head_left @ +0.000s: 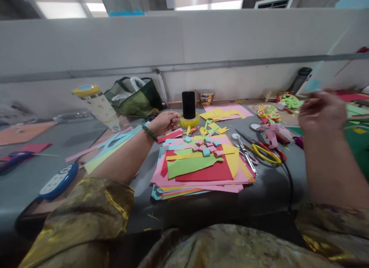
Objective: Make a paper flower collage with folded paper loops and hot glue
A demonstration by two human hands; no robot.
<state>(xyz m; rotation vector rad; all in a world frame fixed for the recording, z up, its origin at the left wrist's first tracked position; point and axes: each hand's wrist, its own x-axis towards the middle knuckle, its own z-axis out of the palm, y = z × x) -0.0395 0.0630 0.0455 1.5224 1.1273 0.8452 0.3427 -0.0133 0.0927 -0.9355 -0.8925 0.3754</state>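
Observation:
My left hand hovers just left of a yellow tape roll, with its fingers closed in a pinch. Whatever it may hold is too small or hidden to make out. On the right, my right hand is raised above the table, beyond a pink glue gun. Motion smears its fingers, and I cannot tell whether it holds anything. Between my arms lies a stack of coloured paper, with a green paper strip and several small pink and blue folded paper pieces on top.
A phone stands in the tape roll. Yellow-handled scissors and a metal compass-like tool lie right of the stack. A tumbler, a green bag and a blue-and-white case are on the left. A wall panel borders the back.

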